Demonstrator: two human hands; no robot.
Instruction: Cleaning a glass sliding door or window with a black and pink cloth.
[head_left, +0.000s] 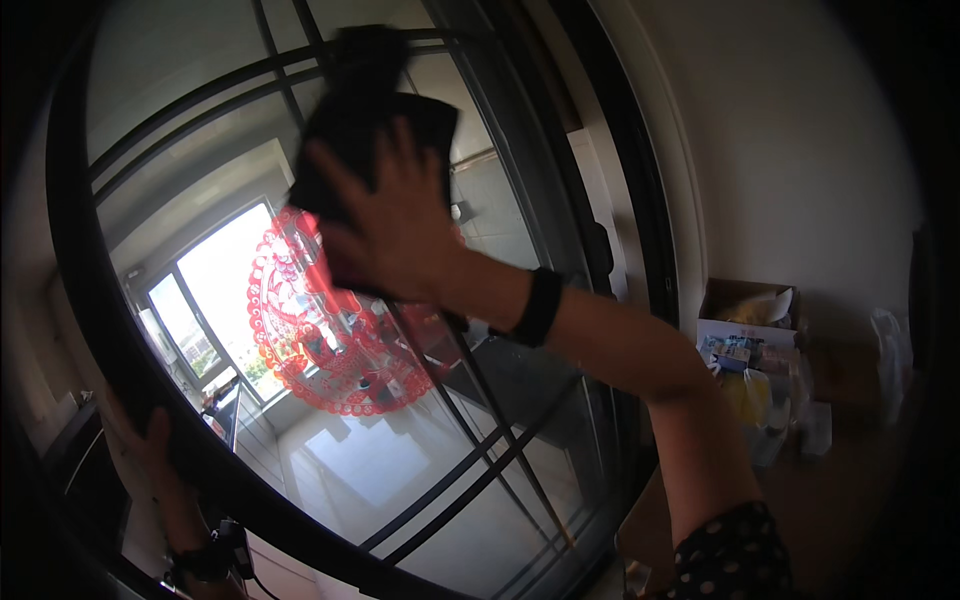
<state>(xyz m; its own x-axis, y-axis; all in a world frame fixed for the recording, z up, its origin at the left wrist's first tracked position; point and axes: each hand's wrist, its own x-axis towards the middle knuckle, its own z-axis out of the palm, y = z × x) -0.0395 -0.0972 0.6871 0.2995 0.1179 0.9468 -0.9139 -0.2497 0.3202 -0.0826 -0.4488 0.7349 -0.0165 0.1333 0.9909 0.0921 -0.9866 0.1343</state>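
My right hand (409, 217), fingers spread, presses a dark cloth (337, 131) flat against the glass pane (225, 180) of a black-framed door. Folds of the cloth reach above my fingertips. Beneath it, a round red paper-cut decoration (352, 386) is on the glass, its upper right part covered by the cloth and my hand. At the lower left, my left hand (146, 442) is at the door's dark outer frame (124, 337), thumb on the near side; the frame's shadow makes its fingers hard to see.
Through the glass show a bright window (225, 292) and a counter (225, 409). At right, by the wall (780, 172), stand an open cardboard box (750, 289) and several plastic-wrapped items (750, 397). A dark door handle (600, 247) juts from the right frame.
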